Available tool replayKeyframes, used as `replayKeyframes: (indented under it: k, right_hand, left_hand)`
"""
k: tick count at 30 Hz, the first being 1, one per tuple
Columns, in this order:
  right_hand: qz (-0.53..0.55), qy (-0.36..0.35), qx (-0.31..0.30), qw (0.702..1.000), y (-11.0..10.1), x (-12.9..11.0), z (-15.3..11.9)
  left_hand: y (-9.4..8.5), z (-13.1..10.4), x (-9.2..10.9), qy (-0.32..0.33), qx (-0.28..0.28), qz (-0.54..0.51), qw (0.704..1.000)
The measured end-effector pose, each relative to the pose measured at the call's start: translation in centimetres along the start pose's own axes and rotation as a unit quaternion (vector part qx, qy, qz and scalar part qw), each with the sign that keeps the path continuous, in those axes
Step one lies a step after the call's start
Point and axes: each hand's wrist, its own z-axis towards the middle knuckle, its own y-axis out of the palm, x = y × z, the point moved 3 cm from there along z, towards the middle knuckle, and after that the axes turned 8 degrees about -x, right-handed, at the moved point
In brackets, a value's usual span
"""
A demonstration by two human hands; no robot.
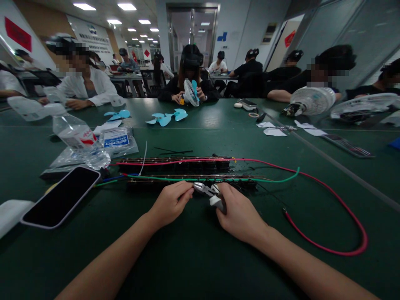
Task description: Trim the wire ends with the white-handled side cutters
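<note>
My right hand is wrapped round the pale handles of a pair of pliers, its metal jaws pointing left. My left hand is closed in a pinch at the tip of those jaws. Whatever sits between its fingers is too small to make out. Just beyond both hands lie two long black strips, a far one and a near one. A red wire runs over the far strip and loops round to the right. Along the near strip stretches a green wire.
At left are a phone, a clear plastic bottle and a plastic packet. Blue fan blades lie farther back. Across the table a person holds a small fan. Another fan is at right.
</note>
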Motion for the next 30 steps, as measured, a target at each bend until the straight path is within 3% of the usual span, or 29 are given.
replayKeyframes:
  k: [13,30]
  right_hand:
    - [-0.01,-0.044,0.003,0.999,0.23,-0.2,0.0]
    - [-0.008,-0.077,0.02,0.997,0.43,0.04,0.1]
  left_hand:
    - [0.4,-0.18,-0.56,0.001,-0.025,-0.054,0.998]
    - [0.2,-0.06,-0.21,0.029,-0.007,-0.084,0.996]
